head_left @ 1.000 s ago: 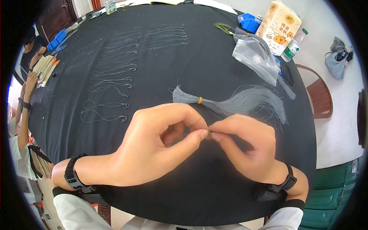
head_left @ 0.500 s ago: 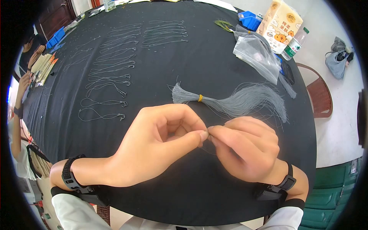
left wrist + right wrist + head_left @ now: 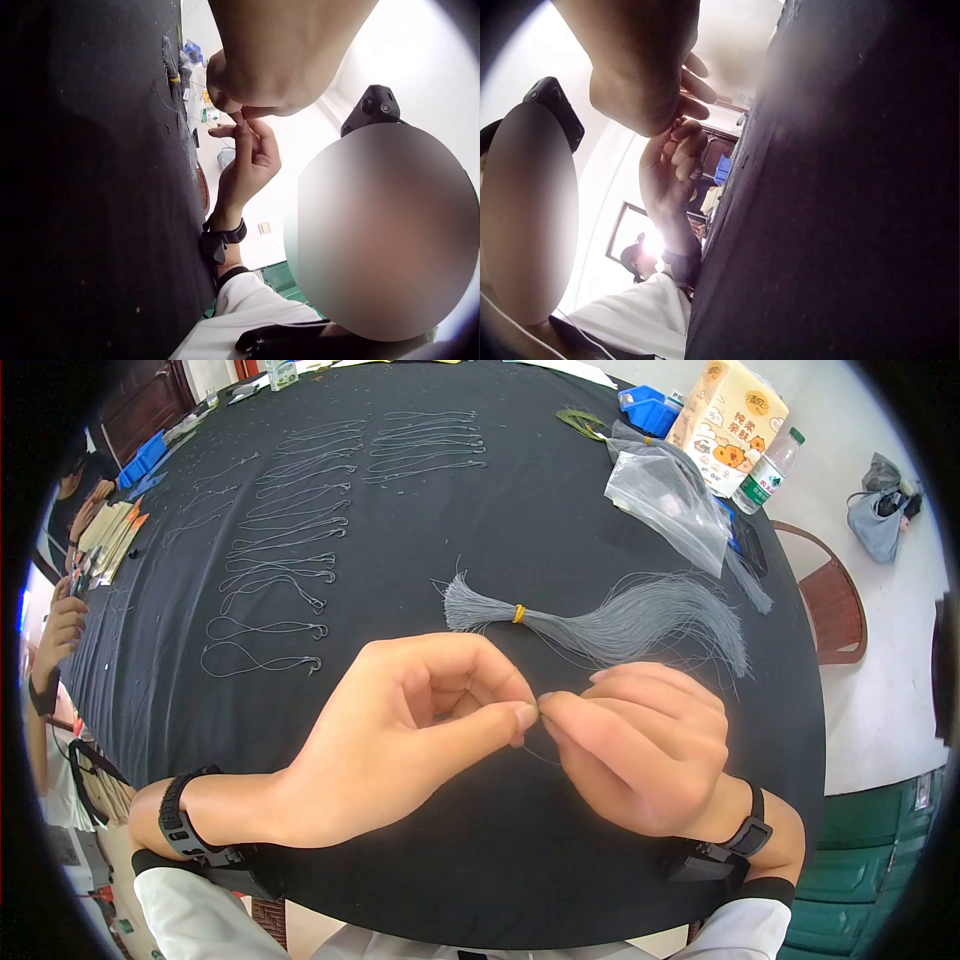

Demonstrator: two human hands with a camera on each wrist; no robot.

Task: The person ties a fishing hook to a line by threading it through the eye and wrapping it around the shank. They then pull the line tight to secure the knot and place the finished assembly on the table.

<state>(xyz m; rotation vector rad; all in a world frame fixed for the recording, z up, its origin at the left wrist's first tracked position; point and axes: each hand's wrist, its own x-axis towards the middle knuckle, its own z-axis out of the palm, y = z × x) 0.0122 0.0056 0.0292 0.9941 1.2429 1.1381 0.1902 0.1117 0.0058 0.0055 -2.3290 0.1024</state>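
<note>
My left hand (image 3: 400, 745) and right hand (image 3: 645, 750) meet fingertip to fingertip above the black table. Each pinches between thumb and forefinger at a thin grey line (image 3: 540, 757), a short curve of which shows below the fingers. Whatever lies right at the pinch is hidden by the fingertips. In the left wrist view the line (image 3: 160, 96) arcs out beside the hands. Just beyond them lies a bundle of grey lines (image 3: 590, 635), tied by a yellow band (image 3: 519, 614). Looped grey lines with small hooked ends (image 3: 262, 660) lie in rows at the left.
At the back right are a clear plastic bag (image 3: 665, 510), a tissue pack (image 3: 728, 430), a water bottle (image 3: 770, 472) and a blue bin (image 3: 648, 410). Another person's hand (image 3: 62, 625) is at the left table edge, near a stack of papers (image 3: 112, 540).
My right hand has rolled over, its back now more toward the head camera, and the fingertips have drawn slightly left. A curve of line has come into view below them.
</note>
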